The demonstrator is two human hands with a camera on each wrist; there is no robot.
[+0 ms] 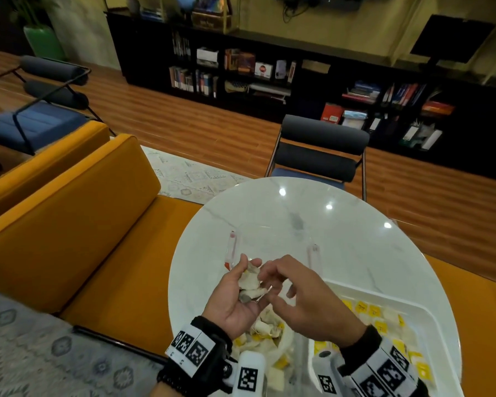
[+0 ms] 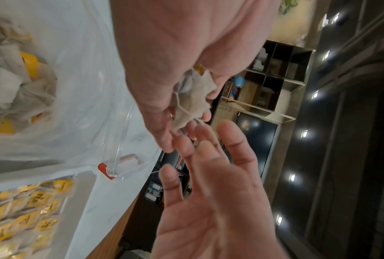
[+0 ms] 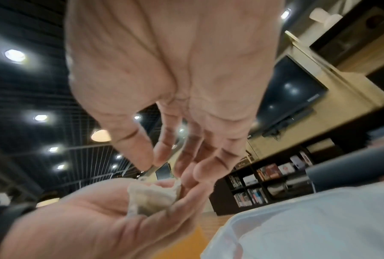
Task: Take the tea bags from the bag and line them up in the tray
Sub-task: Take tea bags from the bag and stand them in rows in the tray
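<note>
A: Above the round white table (image 1: 341, 224), what is in the left hand (image 1: 235, 296)?

B: It lies palm up, fingers curled a little, cupping a small clump of tea bags (image 1: 251, 282). I cannot count them; they are crumpled together.

A: And the right hand (image 1: 304, 299)?

B: It is just beside the left one, palm down. From the right wrist view its thumb and first finger pinch something thin at the top of the clump, maybe a string. It is too blurry to be sure.

A: Where is the bag?

B: The clear plastic bag (image 1: 269, 339) lies under both hands, with a red zip end (image 2: 106, 170) past the fingers. More tea bags sit inside it, but the wrists hide most of them.

A: And the tray?

B: The white tray (image 1: 430, 313) is under and to the right of the right hand. Tea bags with yellow tags (image 2: 31, 206) lie in rows in it. The right wrist covers part of them, and the picture's edge cuts off the near corner.
</note>
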